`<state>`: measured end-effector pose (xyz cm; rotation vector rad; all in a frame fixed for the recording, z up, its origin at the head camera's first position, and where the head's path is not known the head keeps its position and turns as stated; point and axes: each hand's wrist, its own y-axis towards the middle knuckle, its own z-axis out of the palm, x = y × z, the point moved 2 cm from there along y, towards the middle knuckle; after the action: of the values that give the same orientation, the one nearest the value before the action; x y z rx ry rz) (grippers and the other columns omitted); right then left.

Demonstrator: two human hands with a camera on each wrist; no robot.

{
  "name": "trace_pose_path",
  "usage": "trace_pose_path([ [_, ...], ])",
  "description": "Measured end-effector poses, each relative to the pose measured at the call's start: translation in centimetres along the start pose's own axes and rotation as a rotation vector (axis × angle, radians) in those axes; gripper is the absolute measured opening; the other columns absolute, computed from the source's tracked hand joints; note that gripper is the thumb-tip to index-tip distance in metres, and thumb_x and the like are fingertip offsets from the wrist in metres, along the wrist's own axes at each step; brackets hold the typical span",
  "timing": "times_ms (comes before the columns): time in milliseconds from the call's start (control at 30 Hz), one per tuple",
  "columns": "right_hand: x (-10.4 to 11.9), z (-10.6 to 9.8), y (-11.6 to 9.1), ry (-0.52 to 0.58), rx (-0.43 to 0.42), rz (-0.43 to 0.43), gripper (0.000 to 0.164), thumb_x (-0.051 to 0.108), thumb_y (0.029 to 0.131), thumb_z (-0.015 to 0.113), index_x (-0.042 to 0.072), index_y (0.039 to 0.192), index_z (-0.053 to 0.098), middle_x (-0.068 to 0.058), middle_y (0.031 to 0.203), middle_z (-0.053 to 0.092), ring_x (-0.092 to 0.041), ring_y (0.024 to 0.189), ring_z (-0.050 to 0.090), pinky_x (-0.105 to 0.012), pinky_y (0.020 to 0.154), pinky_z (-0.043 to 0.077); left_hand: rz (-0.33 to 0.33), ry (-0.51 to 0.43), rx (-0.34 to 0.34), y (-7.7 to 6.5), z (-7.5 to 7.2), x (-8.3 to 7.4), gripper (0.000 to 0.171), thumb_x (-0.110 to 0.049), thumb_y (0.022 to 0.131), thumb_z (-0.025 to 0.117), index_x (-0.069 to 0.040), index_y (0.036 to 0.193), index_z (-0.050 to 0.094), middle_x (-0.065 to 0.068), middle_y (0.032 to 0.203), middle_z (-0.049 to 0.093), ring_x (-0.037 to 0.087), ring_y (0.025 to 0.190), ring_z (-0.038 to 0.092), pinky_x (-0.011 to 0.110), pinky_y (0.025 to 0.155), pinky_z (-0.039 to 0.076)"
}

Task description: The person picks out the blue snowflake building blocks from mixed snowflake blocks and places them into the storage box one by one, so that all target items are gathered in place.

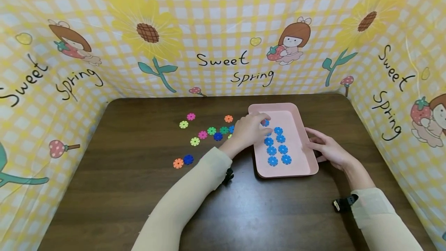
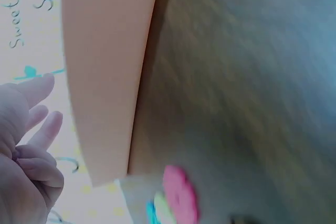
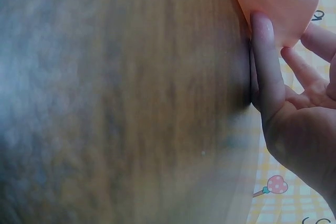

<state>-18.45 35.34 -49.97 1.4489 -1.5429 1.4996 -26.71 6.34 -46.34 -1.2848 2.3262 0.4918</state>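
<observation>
A pink tray (image 1: 297,167) lies on the table with several blue flower-shaped discs (image 1: 283,149) in two columns inside. My left hand (image 1: 248,130) reaches over its left rim. Its thumb and fingers are spread apart around a blue disc (image 1: 266,122) near the upper left of the tray, and partly cover another below it. No disc shows in the fingers of this hand (image 2: 31,145) in the left wrist view. At the tray's right side, my right hand (image 1: 331,151) touches the wall with extended fingers; its thumb (image 3: 266,61) lies along the outside.
Left of the tray lie loose flower discs: several in a loose cluster, among them a pink disc (image 1: 203,134) and a green disc (image 1: 211,131). Nearer sit an orange disc (image 1: 178,163) and a dark blue disc (image 1: 188,159). A checked cloth (image 1: 223,22) surrounds the table.
</observation>
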Motion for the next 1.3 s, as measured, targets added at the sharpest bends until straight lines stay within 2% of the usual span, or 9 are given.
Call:
trace_pose_path([
  [133, 0.1, 0.0, -0.1, -0.007, -0.001, -0.003, 0.071, 0.021, 0.107, 0.059, 0.014, 0.167, 0.02, -0.038, 0.147, 0.042, -0.027, 0.103, 0.068, -0.049, 0.077, 0.061, -0.016, -0.02, -0.044, -1.1, -1.9, 1.5, 0.043, -0.042, 0.095, 0.076, -0.02, 0.131, 0.07, -0.005, 0.106, 0.067, 0.011, 0.079, 0.06, 0.03, 0.062, 0.051],
  [300, 0.0, 0.1, -0.1, -0.014, 0.001, 0.001, 0.071, 0.022, 0.107, 0.059, 0.015, 0.167, 0.02, -0.038, 0.148, 0.041, -0.028, 0.104, 0.068, -0.05, 0.077, 0.061, -0.069, -0.01, -0.075, -2.3, -3.5, 4.2, 0.041, -0.042, 0.095, 0.077, -0.018, 0.128, 0.072, -0.003, 0.107, 0.069, 0.013, 0.09, 0.063, 0.035, 0.07, 0.052],
  [467, 0.1, 0.0, -0.1, -0.023, -0.003, 0.008, 0.072, 0.023, 0.107, 0.059, 0.014, 0.167, 0.02, -0.038, 0.148, 0.041, -0.028, 0.105, 0.067, -0.05, 0.078, 0.061, -0.128, 0.006, -0.07, -3.1, -4.2, 6.8, 0.041, -0.043, 0.094, 0.078, -0.018, 0.125, 0.074, -0.003, 0.108, 0.069, 0.016, 0.092, 0.065, 0.04, 0.072, 0.054],
  [633, 0.2, 0.1, -0.1, -0.027, -0.006, 0.009, 0.072, 0.024, 0.107, 0.059, 0.014, 0.166, 0.02, -0.038, 0.147, 0.04, -0.029, 0.105, 0.067, -0.05, 0.078, 0.06, -0.178, 0.049, -0.042, -3.5, -4.1, 8.5, 0.041, -0.044, 0.092, 0.079, -0.019, 0.124, 0.075, -0.004, 0.108, 0.068, 0.017, 0.094, 0.065, 0.042, 0.073, 0.054],
  [967, -0.1, 0.3, -0.2, -0.013, 0.002, 0.009, 0.072, 0.023, 0.107, 0.06, 0.013, 0.166, 0.02, -0.037, 0.146, 0.041, -0.028, 0.103, 0.067, -0.05, 0.078, 0.06, -0.259, 0.162, 0.073, -3.4, -2.9, 9.9, 0.046, -0.054, 0.087, 0.081, -0.019, 0.117, 0.077, 0.002, 0.11, 0.062, 0.02, 0.087, 0.061, 0.04, 0.069, 0.051],
  [1167, 0.2, 0.3, -0.2, -0.017, -0.002, 0.008, 0.072, 0.023, 0.107, 0.06, 0.013, 0.166, 0.02, -0.037, 0.145, 0.042, -0.028, 0.103, 0.067, -0.05, 0.078, 0.061, -0.259, 0.148, 0.093, -3.1, -3.0, 9.8, 0.032, -0.049, 0.089, 0.081, -0.021, 0.105, 0.08, 0.0, 0.11, 0.063, 0.018, 0.087, 0.06, 0.039, 0.065, 0.051],
  [1300, 0.2, 0.2, -0.1, -0.019, -0.003, 0.012, 0.072, 0.023, 0.107, 0.06, 0.014, 0.167, 0.02, -0.037, 0.145, 0.043, -0.028, 0.103, 0.067, -0.05, 0.078, 0.061, -0.253, 0.144, 0.097, -3.1, -3.0, 9.8, 0.03, -0.048, 0.089, 0.081, -0.022, 0.104, 0.08, -0.001, 0.111, 0.063, 0.018, 0.089, 0.06, 0.039, 0.066, 0.051],
])
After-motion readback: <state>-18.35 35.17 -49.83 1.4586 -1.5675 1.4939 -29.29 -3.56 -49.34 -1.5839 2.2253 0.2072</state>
